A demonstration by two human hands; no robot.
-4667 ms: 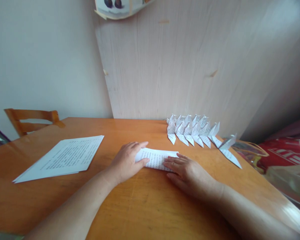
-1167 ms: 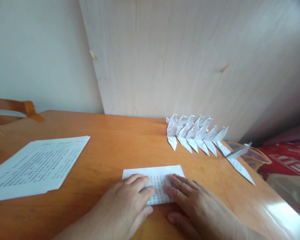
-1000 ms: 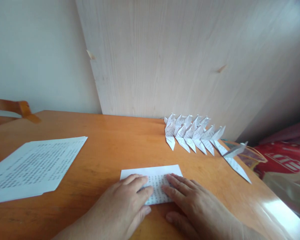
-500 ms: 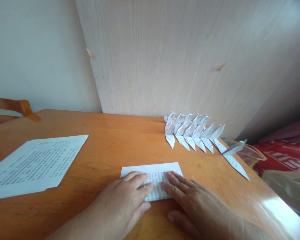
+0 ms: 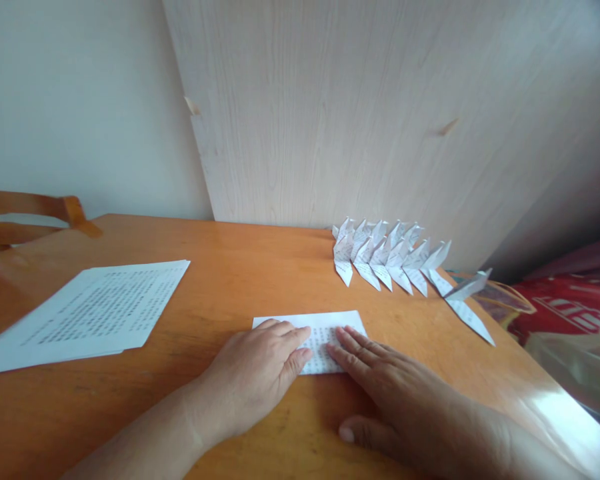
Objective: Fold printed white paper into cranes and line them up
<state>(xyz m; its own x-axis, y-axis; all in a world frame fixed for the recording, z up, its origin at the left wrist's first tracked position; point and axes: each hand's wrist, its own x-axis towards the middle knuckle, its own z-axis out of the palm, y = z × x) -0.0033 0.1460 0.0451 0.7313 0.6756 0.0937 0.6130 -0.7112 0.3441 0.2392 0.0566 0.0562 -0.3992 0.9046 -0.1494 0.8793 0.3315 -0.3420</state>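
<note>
A folded sheet of printed paper (image 5: 321,347) lies flat on the wooden table in front of me. Over its left part rests my left hand (image 5: 263,367), fingers stretched out and thumb near the lower edge of the sheet. My right hand (image 5: 385,377) lies on the right part, its fingers flat on the print and its thumb spread out on the bare wood. Both palms hide the side edges of the sheet in places. Neither hand grips anything.
Several folded paper birds (image 5: 375,257) stand in rows at the back right, and one more paper bird (image 5: 467,307) sits near the right edge. A stack of printed sheets (image 5: 100,307) lies at left. Beyond are a wooden chair (image 5: 35,217) and a red bag (image 5: 565,307).
My left hand has turned and slid a little right across the sheet, its thumb now higher on the paper's lower edge. The right hand stays flat in place. The view has shifted slightly.
</note>
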